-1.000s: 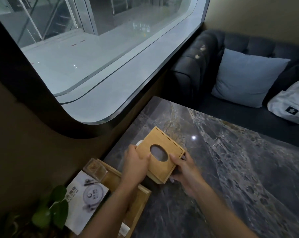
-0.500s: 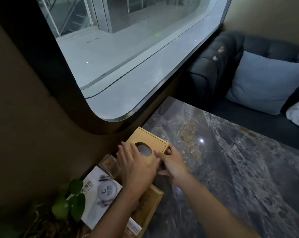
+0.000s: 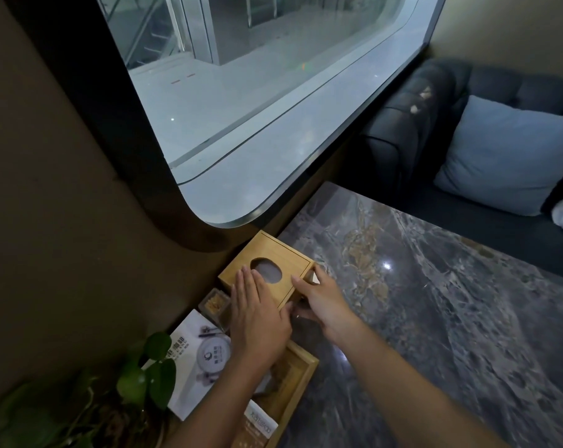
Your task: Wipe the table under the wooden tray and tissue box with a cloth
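Hands rest on a wooden tissue box (image 3: 275,266) that sits at the left edge of a dark marble table (image 3: 435,318), against the wall below a window (image 3: 257,108). Left hand (image 3: 257,318) lies flat, fingers together, on the lid beside its oval opening. Right hand (image 3: 318,302) grips the box's near right corner, fingers curled around it. Nearer, a wooden tray (image 3: 302,376) holds printed cards (image 3: 202,360), with a leafy plant (image 3: 147,376) at its left.
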